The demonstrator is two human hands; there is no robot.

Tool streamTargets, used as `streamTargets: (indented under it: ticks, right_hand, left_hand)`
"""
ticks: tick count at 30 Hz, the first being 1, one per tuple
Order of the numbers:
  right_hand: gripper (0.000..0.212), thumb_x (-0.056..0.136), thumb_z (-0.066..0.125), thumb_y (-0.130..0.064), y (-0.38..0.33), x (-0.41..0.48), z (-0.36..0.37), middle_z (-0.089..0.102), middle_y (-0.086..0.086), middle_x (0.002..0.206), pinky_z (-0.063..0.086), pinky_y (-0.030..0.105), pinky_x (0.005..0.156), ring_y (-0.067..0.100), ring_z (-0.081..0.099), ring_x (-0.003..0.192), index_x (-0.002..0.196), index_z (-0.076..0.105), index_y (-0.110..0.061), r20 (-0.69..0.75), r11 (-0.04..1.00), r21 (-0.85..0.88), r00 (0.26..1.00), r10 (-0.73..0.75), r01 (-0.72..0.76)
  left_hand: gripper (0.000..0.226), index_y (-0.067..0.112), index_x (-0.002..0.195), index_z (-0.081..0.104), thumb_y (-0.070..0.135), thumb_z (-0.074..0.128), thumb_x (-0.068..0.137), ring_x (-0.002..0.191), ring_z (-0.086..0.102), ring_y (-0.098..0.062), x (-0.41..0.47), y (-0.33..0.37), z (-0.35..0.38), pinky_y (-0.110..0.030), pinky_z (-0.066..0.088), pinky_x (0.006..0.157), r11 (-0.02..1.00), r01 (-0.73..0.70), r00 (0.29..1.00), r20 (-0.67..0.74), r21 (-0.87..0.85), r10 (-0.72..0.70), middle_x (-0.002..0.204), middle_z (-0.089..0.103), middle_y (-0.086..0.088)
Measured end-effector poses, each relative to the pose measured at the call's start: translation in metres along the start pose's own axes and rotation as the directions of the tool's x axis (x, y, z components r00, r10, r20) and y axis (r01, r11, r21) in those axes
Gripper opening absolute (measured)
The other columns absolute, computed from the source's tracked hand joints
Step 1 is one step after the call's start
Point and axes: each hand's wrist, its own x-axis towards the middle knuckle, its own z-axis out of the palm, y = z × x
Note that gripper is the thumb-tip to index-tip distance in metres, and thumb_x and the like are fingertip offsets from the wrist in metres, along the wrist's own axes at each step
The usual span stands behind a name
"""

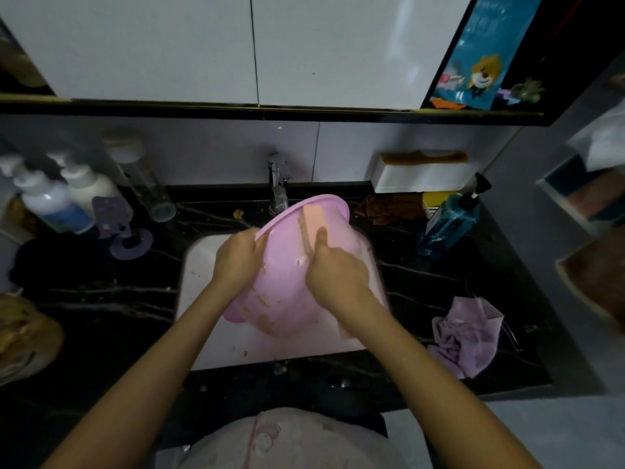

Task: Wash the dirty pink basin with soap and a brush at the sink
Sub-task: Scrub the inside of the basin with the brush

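Observation:
The pink basin is tilted on its side over the white sink, its opening facing me, with brown dirt smears inside and along the lower rim. My left hand grips the basin's left rim. My right hand is closed on a peach-coloured brush whose flat back presses against the inner wall near the top. The faucet stands just behind the basin's upper rim.
Black marble counter surrounds the sink. White pump bottles and a purple holder stand at left. A blue soap pump bottle, brown cloth and white box sit at right. A lilac rag lies front right.

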Motion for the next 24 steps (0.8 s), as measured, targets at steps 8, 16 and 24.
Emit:
streamTargets:
  ticks: [8, 16, 24]
  right_hand:
    - [0.058, 0.094, 0.037, -0.016, 0.016, 0.027, -0.01, 0.049, 0.013, 0.133, 0.041, 0.038, 0.091, 0.031, 0.048, 0.121, 0.148, 0.017, -0.011, -0.027, 0.989, 0.073, 0.991, 0.134, -0.131]
    - [0.041, 0.1, 0.03, -0.022, 0.03, 0.041, -0.008, 0.057, 0.015, 0.12, 0.044, 0.036, 0.071, 0.031, 0.057, 0.103, 0.14, 0.032, -0.012, -0.114, 0.995, 0.06, 0.99, 0.089, -0.082]
    - [0.052, 0.101, 0.028, -0.029, 0.059, -0.007, 0.013, 0.062, 0.013, 0.092, 0.038, 0.032, 0.061, 0.031, 0.061, 0.079, 0.15, 0.012, -0.03, -0.178, 0.985, -0.079, 0.97, -0.168, 0.157]
  left_hand:
    - [0.037, 0.015, 0.096, 0.056, 0.046, 0.039, 0.083, 0.083, 0.049, -0.011, -0.027, -0.036, -0.004, -0.023, 0.035, 0.07, 0.95, -0.197, 0.979, 0.009, -0.241, 0.206, 0.091, 0.054, 0.002]
    - [0.036, 0.016, 0.062, 0.045, 0.03, 0.048, 0.095, 0.062, 0.047, -0.02, -0.05, -0.033, 0.009, -0.03, 0.032, 0.052, 0.938, 0.066, 0.988, -0.112, -0.34, -0.11, 0.054, 0.048, 0.001]
    - [0.042, 0.017, 0.058, 0.043, 0.033, 0.045, 0.097, 0.059, 0.048, -0.026, -0.024, -0.007, 0.006, -0.031, 0.028, 0.048, 0.989, 0.015, 0.996, -0.09, -0.149, -0.029, 0.054, 0.046, -0.001]
